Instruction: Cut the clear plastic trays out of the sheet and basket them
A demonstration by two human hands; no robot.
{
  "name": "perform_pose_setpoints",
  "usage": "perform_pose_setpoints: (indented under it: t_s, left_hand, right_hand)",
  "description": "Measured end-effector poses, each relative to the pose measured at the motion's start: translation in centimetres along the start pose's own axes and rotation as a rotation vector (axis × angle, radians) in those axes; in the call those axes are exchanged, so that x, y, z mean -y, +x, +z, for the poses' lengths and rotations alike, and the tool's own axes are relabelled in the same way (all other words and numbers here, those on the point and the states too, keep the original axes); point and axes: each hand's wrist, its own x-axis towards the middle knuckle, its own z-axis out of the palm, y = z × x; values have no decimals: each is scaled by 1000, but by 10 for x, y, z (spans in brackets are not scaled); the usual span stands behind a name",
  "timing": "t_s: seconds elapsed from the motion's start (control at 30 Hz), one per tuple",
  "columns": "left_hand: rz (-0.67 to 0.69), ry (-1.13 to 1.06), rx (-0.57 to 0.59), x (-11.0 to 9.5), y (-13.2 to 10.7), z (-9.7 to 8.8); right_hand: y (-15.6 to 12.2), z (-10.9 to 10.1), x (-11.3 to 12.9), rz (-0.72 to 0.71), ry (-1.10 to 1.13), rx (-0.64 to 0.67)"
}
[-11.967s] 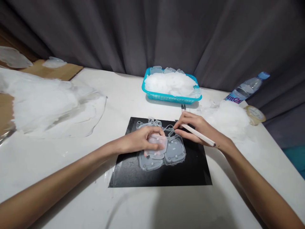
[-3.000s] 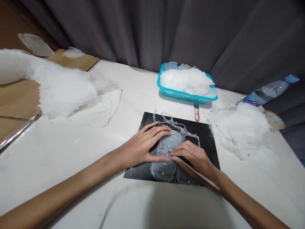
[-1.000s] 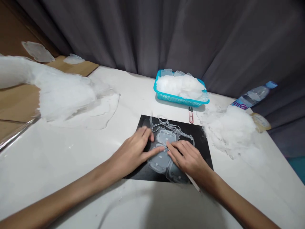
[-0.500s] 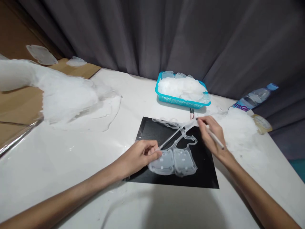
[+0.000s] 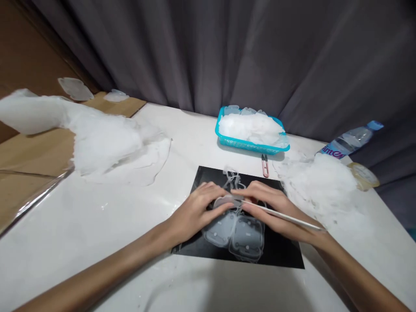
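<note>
My left hand (image 5: 203, 210) pinches a translucent flat piece (image 5: 223, 200) between thumb and fingers over a black mat (image 5: 282, 253). Close against it, my right hand (image 5: 271, 206) has its thumb and fingers closed at the same piece and grips a slim white pen-like tool (image 5: 289, 218), whose rear end slants back over the wrist. Its tip is hard to make out between the hands. Two joined, rounded-square translucent pieces (image 5: 247, 237) hang or lie just below the fingers. Beyond them, thin curly clear scraps (image 5: 231, 177) rest on the mat.
A blue basket (image 5: 247, 147) heaped with white translucent pieces stands at the back. Before it lie pink thread snips (image 5: 265, 167). At right are a white pile (image 5: 328, 180), a tape roll (image 5: 364, 177) and a water bottle (image 5: 352, 139). Another white heap (image 5: 104, 141) spreads at left beside cardboard (image 5: 35, 151).
My hands were apart with a clear strip stretched between them; my right hand has come down and left to meet my left hand. The snips show fully now. The view has shifted slightly.
</note>
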Motion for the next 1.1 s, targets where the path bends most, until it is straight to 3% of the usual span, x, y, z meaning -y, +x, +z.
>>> perform_pose_setpoints:
  t_s: [0.13, 0.2, 0.37, 0.47, 0.77, 0.8, 0.87, 0.9, 0.93, 0.97, 1.0, 1.1]
  left_hand:
    - [-194, -243, -13, 1, 4, -1]
    - [-258, -343, -18, 0, 4, -1]
    - [-307, -539, -39, 3, 5, 2]
    - [-307, -574, -48, 4, 6, 2]
    - [-306, -352, 46, -1, 8, 4]
    - [-323, -342, -11, 4, 9, 1]
    - [-397, -355, -246, 18, 12, -10]
    - [-461, -382, -473, 25, 13, -19]
    - [-511, -418, -605, 32, 14, -27]
    - [-521, -422, -636, 37, 15, -35]
    - [-522, -429, -633, 40, 15, -42]
    - [-474, -602, -303, 31, 13, -46]
  right_hand:
    - [-5, 2, -10, 24, -1, -294]
    - [-5, 10, -18, -1, -47, -364]
    - [-1, 39, -34, -114, -205, -232]
    - [-1, 46, -36, -148, -244, -215]
    - [1, 47, -27, -205, -320, -210]
    - [0, 48, -26, -211, -357, -218]
    - [-4, 49, -23, -214, -442, -252]
    - [-7, 49, -22, -206, -473, -274]
    - [-10, 49, -22, -189, -486, -293]
    - [-13, 49, -23, -157, -477, -305]
    - [-16, 48, -25, -112, -449, -311]
    - [-18, 44, -34, 54, -340, -337]
